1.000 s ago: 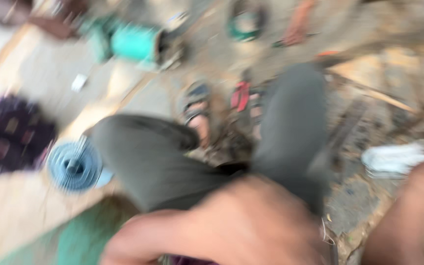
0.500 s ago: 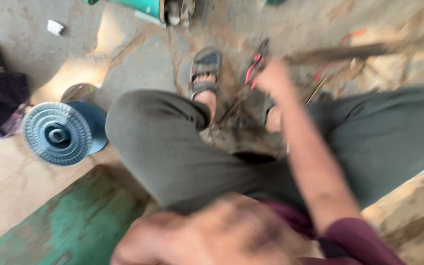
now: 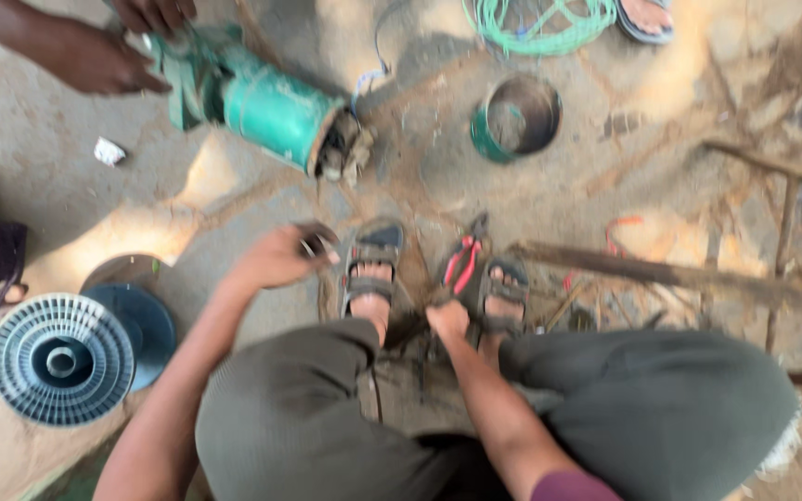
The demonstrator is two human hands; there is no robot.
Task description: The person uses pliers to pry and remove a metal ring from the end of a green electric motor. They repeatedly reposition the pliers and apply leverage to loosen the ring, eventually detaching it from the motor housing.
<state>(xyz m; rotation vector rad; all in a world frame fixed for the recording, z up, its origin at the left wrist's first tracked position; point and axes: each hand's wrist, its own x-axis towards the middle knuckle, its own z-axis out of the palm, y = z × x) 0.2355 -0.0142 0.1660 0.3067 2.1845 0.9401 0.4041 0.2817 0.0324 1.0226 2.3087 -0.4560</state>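
Note:
I sit with both sandalled feet on the dirt floor. My left hand (image 3: 274, 261) is stretched out beside my left sandal (image 3: 371, 269), fingers closed on a small dark metal piece (image 3: 314, 242). My right hand (image 3: 446, 321) is down between my feet, gripping a dark bundle (image 3: 412, 330) that is too blurred to identify. Red-handled pliers (image 3: 461, 261) lie just beyond it, against my right sandal (image 3: 503, 292).
Another person's hands (image 3: 95, 56) hold a green motor body (image 3: 266, 104) at the top left. A green open cylinder (image 3: 516, 117) stands further back, with green wire (image 3: 538, 26) behind it. A blue finned fan cover (image 3: 60, 359) lies left. Rusty bars (image 3: 661, 276) lie right.
The view has swung and steadied. My left hand went from close under the camera out to the ground by my left sandal. My right hand drew back from the pliers to between my feet.

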